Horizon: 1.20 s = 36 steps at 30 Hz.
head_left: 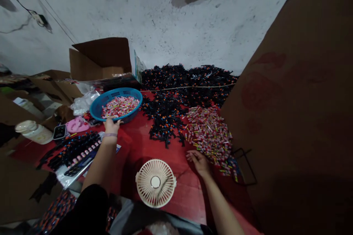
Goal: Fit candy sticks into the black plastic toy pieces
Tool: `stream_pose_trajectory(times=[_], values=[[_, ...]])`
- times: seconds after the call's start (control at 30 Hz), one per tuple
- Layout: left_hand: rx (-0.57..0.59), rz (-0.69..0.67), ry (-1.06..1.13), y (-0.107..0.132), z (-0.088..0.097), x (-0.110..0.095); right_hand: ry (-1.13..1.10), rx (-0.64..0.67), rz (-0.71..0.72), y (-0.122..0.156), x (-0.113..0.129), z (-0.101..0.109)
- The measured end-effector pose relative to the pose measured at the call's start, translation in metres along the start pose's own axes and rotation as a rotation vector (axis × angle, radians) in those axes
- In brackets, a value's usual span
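We have the left hand (111,126) curled over the near rim of the blue plastic basket (95,108). The right hand (199,162) lies open, with the pile of pink wrapped sweets (208,136) just ahead.

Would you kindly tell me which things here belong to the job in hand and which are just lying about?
Belonging: the left hand on the blue plastic basket of pink-and-white pieces; the right hand beside the loose pile.
Lying about: the desk fan, cardboard box, white lidded jar.
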<state>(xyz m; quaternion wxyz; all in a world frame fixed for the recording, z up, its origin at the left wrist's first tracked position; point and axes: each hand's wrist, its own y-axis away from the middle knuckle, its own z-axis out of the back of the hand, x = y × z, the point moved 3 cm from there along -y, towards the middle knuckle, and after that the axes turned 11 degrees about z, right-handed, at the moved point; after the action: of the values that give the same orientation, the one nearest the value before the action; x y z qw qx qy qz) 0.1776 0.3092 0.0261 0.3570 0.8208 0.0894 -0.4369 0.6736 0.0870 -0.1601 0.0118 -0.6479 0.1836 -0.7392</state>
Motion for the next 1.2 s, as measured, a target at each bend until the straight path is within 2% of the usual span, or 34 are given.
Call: stream_pose_trajectory(times=[0.1,0.17,0.23,0.33,0.4,0.47,0.5,0.57,0.63,0.77,0.83,0.9,0.97,1.0,1.13,1.2], values=[[-0.088,-0.088,-0.001,0.003,-0.001,-0.014,0.005,0.015,-0.009,-0.001,0.002,0.001],[-0.083,-0.114,-0.035,0.010,-0.002,-0.017,0.009,0.026,-0.014,-0.001,0.003,0.003],[-0.054,-0.081,-0.094,0.022,0.001,-0.011,0.011,0.030,-0.017,-0.001,0.005,0.003],[0.035,0.029,-0.207,0.055,0.016,0.015,0.005,0.027,-0.026,-0.001,0.004,0.003],[0.195,0.124,-0.346,0.088,0.031,0.044,0.002,0.024,-0.028,-0.001,0.003,0.003],[0.599,0.239,-0.651,0.129,0.043,0.078,0.001,0.018,-0.028,-0.001,0.001,0.001],[0.736,0.262,-0.778,0.149,0.049,0.093,0.000,0.013,-0.030,-0.001,0.001,0.001],[0.849,0.251,-0.966,0.179,0.060,0.116,-0.006,0.003,-0.036,-0.001,0.000,0.000],[0.898,0.238,-1.090,0.196,0.062,0.129,-0.019,-0.002,-0.037,-0.001,0.001,0.000],[1.019,0.156,-1.153,0.203,0.053,0.135,-0.038,0.002,-0.030,-0.002,0.004,0.000],[0.957,0.079,-1.066,0.198,0.044,0.125,-0.032,0.010,-0.026,-0.003,0.005,0.000],[0.771,0.027,-0.917,0.189,0.034,0.100,-0.019,0.012,-0.022,-0.004,0.007,0.000],[0.579,-0.040,-0.775,0.176,0.022,0.059,-0.004,0.012,-0.019,-0.005,0.009,0.000],[0.534,-0.094,-0.739,0.169,0.014,0.033,0.001,0.013,-0.019,-0.005,0.009,0.000],[0.283,-0.754,-0.812,0.136,-0.021,-0.083,0.017,0.019,-0.020,-0.005,0.011,-0.001],[0.195,-0.952,-0.845,0.116,-0.037,-0.121,0.023,0.015,-0.020,-0.005,0.011,-0.003]])
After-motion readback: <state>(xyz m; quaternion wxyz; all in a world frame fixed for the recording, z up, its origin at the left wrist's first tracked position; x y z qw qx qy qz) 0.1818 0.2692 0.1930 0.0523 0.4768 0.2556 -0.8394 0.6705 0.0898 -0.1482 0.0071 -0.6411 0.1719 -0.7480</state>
